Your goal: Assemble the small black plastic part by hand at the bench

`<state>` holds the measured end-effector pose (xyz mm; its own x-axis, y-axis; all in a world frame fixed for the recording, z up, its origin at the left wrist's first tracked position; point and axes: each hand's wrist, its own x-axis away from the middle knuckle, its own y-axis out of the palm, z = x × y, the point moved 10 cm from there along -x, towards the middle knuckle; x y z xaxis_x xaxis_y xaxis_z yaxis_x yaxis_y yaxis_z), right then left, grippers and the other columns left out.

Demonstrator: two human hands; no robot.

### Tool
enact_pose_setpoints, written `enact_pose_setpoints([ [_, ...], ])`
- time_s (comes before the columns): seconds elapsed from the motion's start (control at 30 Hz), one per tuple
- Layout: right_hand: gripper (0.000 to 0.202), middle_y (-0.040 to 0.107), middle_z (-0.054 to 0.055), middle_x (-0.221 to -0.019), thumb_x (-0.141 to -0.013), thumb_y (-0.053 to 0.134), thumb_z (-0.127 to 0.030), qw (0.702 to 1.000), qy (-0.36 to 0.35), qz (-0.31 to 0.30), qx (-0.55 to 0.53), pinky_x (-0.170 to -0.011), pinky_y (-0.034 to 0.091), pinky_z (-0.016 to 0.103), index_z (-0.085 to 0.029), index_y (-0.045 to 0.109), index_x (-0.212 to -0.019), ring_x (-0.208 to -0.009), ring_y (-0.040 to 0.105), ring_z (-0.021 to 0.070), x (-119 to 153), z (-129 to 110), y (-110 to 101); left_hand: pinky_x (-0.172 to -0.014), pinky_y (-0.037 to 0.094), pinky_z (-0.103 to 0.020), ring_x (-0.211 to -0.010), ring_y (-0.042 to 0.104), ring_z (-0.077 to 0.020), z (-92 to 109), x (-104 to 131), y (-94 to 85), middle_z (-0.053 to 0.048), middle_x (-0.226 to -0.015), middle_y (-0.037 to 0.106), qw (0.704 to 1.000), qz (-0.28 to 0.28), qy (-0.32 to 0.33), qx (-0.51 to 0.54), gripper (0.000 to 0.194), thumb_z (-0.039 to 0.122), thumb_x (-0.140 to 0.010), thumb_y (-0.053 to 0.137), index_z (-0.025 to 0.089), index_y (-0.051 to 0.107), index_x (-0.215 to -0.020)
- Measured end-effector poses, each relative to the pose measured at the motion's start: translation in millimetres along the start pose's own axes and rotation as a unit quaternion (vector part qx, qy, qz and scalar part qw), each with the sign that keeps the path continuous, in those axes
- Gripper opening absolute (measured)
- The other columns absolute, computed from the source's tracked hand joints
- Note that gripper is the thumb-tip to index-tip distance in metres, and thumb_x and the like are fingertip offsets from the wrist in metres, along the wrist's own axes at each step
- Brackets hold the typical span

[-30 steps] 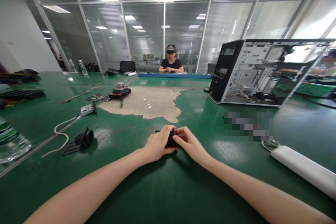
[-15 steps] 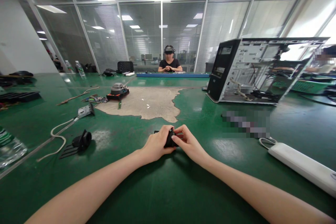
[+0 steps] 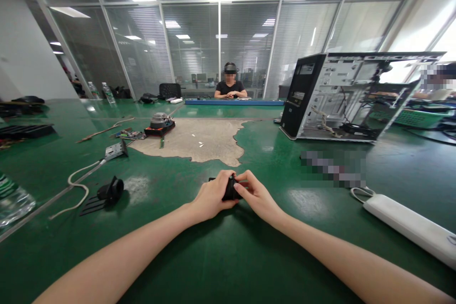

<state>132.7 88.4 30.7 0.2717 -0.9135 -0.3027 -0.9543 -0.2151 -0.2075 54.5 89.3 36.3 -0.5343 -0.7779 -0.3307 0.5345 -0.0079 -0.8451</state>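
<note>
A small black part is held between both hands just above the green table, near the middle of the view. My left hand wraps round its left side, with the thumb below and fingers over the top. From the right, my right hand pinches the part's right end with thumb and fingertips. Much of the part is hidden by the fingers, so its exact shape cannot be made out.
An open computer case stands at the back right, a white power strip at the right. Left are a black pronged part, a metal bracket, a bottle and a heatsink-like part. A person sits opposite.
My hands keep nearly the same place and grip on the black part. Across the table, the person's hands have shifted slightly.
</note>
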Motion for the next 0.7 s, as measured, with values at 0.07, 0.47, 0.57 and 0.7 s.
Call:
enact_pose_setpoints([
  [0.07,0.016,0.051,0.000,-0.083,-0.078,0.050,-0.033,1.000,0.016,-0.001,-0.010,-0.064,0.047,0.025,-0.020,0.044,-0.085,-0.075,0.054,0.0121,-1.7,6.1,-0.2,-0.075,0.044,-0.036,-0.093,0.055,-0.0227,0.3,-0.1,0.1,-0.006,-0.114,0.045,1.000,0.001,0.003,0.001,0.061,0.033,-0.067,0.061,0.024,0.027,-0.117],
  [0.47,0.011,0.052,0.000,-0.086,-0.077,0.051,-0.027,1.000,-0.008,-0.005,0.014,-0.070,0.047,0.027,-0.021,0.047,-0.085,-0.083,0.053,0.0137,0.8,-1.9,0.5,-0.074,0.045,-0.036,-0.091,0.056,-0.0228,-1.1,0.9,0.0,-0.006,-0.114,0.045,1.000,0.003,-0.001,-0.008,0.060,0.032,-0.067,0.060,0.025,0.027,-0.117],
  [0.57,0.011,0.052,0.000,-0.086,-0.076,0.052,-0.028,1.000,-0.012,0.014,-0.007,-0.071,0.047,0.027,-0.020,0.048,-0.080,-0.085,0.053,0.0138,-0.2,-1.4,-3.0,-0.074,0.045,-0.036,-0.091,0.056,-0.0229,-0.4,1.1,-0.3,-0.007,-0.115,0.045,1.000,0.006,0.000,-0.007,0.060,0.032,-0.067,0.060,0.024,0.027,-0.116],
  [0.7,0.016,0.053,0.000,-0.083,-0.074,0.054,-0.030,0.999,0.025,0.012,-0.035,-0.066,0.048,0.027,-0.020,0.045,-0.083,-0.077,0.056,0.0128,-3.0,10.0,-2.2,-0.074,0.045,-0.036,-0.092,0.055,-0.0233,-0.6,0.8,0.8,-0.007,-0.115,0.045,1.000,0.002,0.000,-0.014,0.060,0.033,-0.067,0.060,0.024,0.026,-0.116],
])
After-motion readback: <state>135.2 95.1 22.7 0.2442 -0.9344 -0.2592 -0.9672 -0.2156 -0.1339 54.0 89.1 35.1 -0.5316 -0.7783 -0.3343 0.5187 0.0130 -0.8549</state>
